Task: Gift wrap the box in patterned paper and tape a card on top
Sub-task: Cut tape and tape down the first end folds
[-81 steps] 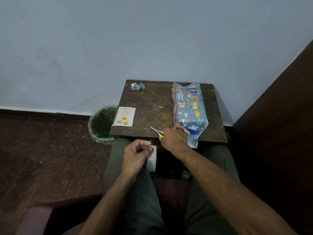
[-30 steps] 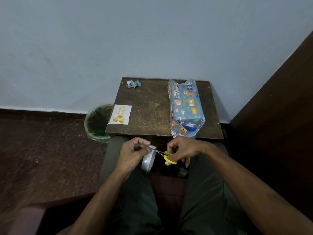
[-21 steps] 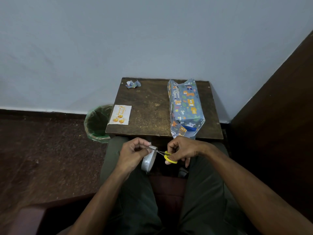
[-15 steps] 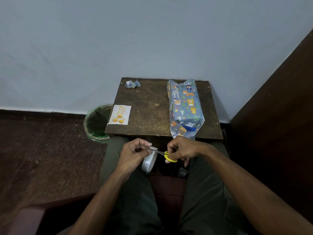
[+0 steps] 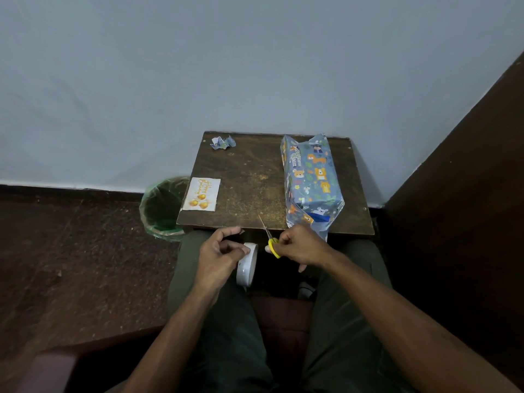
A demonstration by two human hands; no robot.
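Scissors (image 5: 269, 236) now lifted off the tape roll (image 5: 247, 265), right hand (image 5: 300, 246) gripping them, left hand (image 5: 218, 256) holding the roll, card (image 5: 202, 193) reading "Happy Birthday".

Left hand (image 5: 217, 255) holding tape roll (image 5: 247, 264), right hand (image 5: 300, 245) gripping scissors (image 5: 269, 236), wrapped box (image 5: 310, 181) on table (image 5: 249, 180)

My one head-worn camera looks steeply forward and down from close above onto the small dark wooden table (image 5: 249, 177) against the wall.

Card (image 5: 202, 194) on the table reads "Happy Birthday" in gold script.
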